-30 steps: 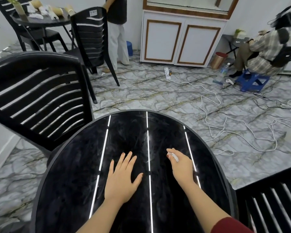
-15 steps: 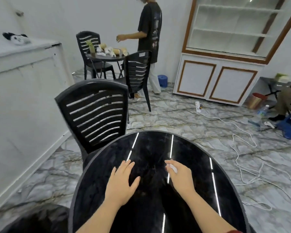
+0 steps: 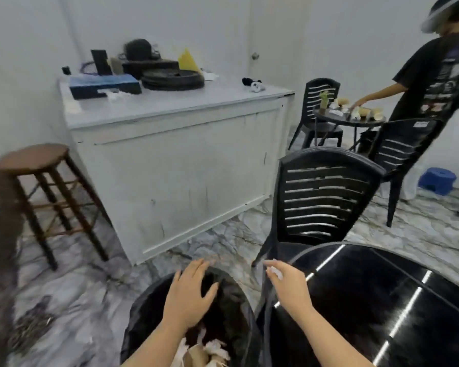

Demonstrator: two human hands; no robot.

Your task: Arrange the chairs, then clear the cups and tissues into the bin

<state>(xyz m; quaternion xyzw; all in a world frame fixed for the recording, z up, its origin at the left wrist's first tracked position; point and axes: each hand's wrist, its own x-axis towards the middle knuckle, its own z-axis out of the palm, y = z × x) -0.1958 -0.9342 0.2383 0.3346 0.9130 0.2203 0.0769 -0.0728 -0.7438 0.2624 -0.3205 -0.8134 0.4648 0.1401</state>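
Note:
A black bin (image 3: pixel 149 311) lined with a dark bag stands on the floor left of the round black table (image 3: pixel 376 300). Crumpled tissues and brown paper cups (image 3: pixel 204 352) lie inside it. My left hand (image 3: pixel 190 295) hovers over the bin's mouth, fingers spread and holding nothing. My right hand (image 3: pixel 286 284) is at the table's left edge and pinches a small white tissue scrap (image 3: pixel 274 272) between thumb and fingertips. A black slatted chair (image 3: pixel 321 200) stands tucked against the far side of the table.
A white counter (image 3: pixel 170 144) with clutter on top fills the middle, with a wooden stool (image 3: pixel 35 165) on its left. At the back right a person (image 3: pixel 432 75) reaches over a second small table (image 3: pixel 350 120) with cups, flanked by two black chairs. A blue stool (image 3: pixel 437 180) sits by the wall.
My view has swung left from the table to the bin. Both hands left the tabletop: the left now hovers over the bin, the right still pinches the white scrap at the table's edge.

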